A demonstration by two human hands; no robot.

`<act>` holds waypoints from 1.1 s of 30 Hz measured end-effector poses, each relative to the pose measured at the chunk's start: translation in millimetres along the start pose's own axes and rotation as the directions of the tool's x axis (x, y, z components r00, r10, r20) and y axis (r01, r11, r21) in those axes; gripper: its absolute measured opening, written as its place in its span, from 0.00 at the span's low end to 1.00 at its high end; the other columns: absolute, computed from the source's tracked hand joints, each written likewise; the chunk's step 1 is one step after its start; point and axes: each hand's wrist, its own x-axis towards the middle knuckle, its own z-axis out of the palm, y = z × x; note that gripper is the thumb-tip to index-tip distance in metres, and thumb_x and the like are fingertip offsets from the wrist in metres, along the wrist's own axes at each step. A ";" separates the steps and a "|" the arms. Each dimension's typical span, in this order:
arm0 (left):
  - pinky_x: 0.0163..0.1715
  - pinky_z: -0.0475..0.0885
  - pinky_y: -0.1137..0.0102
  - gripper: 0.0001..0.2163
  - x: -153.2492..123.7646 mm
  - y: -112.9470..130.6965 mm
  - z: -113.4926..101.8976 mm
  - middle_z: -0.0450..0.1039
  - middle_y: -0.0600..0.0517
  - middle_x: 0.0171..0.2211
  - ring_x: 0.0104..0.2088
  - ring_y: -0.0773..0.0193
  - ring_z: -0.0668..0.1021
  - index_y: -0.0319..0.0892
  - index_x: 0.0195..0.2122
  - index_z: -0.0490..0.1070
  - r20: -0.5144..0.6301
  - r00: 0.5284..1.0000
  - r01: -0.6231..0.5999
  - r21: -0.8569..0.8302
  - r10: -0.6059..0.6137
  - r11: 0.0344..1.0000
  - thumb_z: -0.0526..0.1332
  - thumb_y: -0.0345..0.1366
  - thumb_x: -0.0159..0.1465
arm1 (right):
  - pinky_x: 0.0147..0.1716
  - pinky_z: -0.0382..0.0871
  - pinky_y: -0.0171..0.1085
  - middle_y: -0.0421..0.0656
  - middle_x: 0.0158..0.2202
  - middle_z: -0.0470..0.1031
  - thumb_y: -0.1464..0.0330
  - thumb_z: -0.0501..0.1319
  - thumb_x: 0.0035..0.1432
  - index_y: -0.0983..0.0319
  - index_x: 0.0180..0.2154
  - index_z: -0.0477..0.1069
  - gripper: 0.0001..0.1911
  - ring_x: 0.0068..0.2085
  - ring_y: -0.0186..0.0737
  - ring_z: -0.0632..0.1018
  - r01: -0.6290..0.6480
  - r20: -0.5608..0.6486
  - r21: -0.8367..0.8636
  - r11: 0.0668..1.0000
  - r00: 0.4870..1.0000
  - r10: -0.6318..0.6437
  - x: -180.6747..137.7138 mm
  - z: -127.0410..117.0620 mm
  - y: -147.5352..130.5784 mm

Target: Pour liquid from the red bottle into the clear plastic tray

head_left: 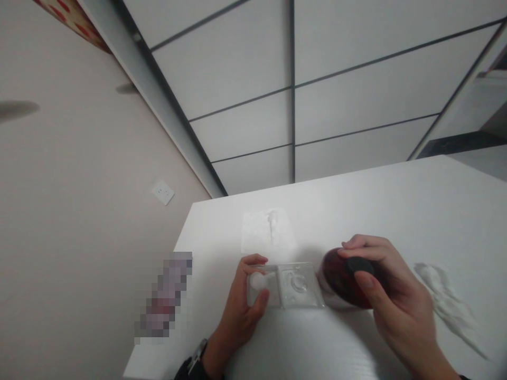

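My left hand [243,301] grips the left end of a clear plastic blister tray [297,287] lying on the white table [396,206]; thumb and fingers pinch a small white round piece in it. My right hand [390,295] holds a dark red rounded object [340,282] with a black part on top, right beside the tray's right end. Index finger and thumb curl over the black part.
A clear plastic wrapper [267,229] lies flat behind the tray. Another crumpled clear wrapper [447,306] lies to the right of my right hand. A blurred-out item [164,298] sits at the table's left edge. A wall socket [162,191] is on the beige wall.
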 end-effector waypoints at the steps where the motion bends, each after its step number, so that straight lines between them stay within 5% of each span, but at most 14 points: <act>1: 0.57 0.70 0.53 0.08 0.2 -0.2 0.0 0.69 0.45 0.55 0.57 0.50 0.74 0.48 0.49 0.66 0.002 1.000 -0.010 0.004 0.010 1.000 0.58 0.43 0.75 | 0.41 0.72 0.43 0.44 0.42 0.76 0.57 0.63 0.70 0.54 0.42 0.79 0.10 0.44 0.46 0.78 -0.004 -0.002 0.000 1.000 1.000 0.004 -0.1 -0.1 0.0; 14: 0.52 0.73 0.57 0.06 -0.1 2.4 1.1 0.72 0.46 0.53 0.53 0.53 0.77 0.47 0.47 0.65 -0.043 0.999 -0.021 0.066 0.024 0.998 0.60 0.35 0.71 | 0.42 0.71 0.43 0.44 0.42 0.76 0.55 0.63 0.70 0.54 0.42 0.79 0.11 0.44 0.46 0.78 -0.020 -0.010 0.016 1.000 1.000 0.020 -1.3 0.6 0.2; 23: 0.54 0.73 0.56 0.07 0.5 1.7 1.4 0.71 0.45 0.54 0.55 0.52 0.76 0.48 0.49 0.65 -0.032 0.998 -0.049 0.067 0.052 0.997 0.60 0.41 0.74 | 0.48 0.71 0.45 0.45 0.47 0.78 0.53 0.61 0.71 0.55 0.40 0.79 0.15 0.50 0.49 0.78 -0.063 0.004 0.067 0.996 0.998 0.063 -5.3 2.0 7.0; 28: 0.55 0.72 0.55 0.11 -1.8 -4.6 5.2 0.70 0.46 0.53 0.55 0.52 0.75 0.49 0.50 0.65 -0.016 0.999 -0.031 0.046 0.032 0.998 0.60 0.48 0.75 | 0.44 0.74 0.41 0.45 0.43 0.81 0.53 0.62 0.71 0.55 0.40 0.79 0.15 0.46 0.46 0.81 -0.069 0.032 0.167 0.983 0.997 0.065 -1.8 4.0 11.1; 33: 0.68 0.60 0.46 0.40 -3.5 -8.7 -3.2 0.61 0.42 0.66 0.68 0.42 0.65 0.52 0.64 0.60 -0.193 0.959 -0.203 0.035 0.206 0.979 0.64 0.71 0.59 | 0.45 0.75 0.42 0.45 0.43 0.82 0.53 0.63 0.70 0.55 0.40 0.79 0.15 0.46 0.47 0.82 -0.066 0.032 0.191 0.979 0.998 0.061 0.5 4.3 12.8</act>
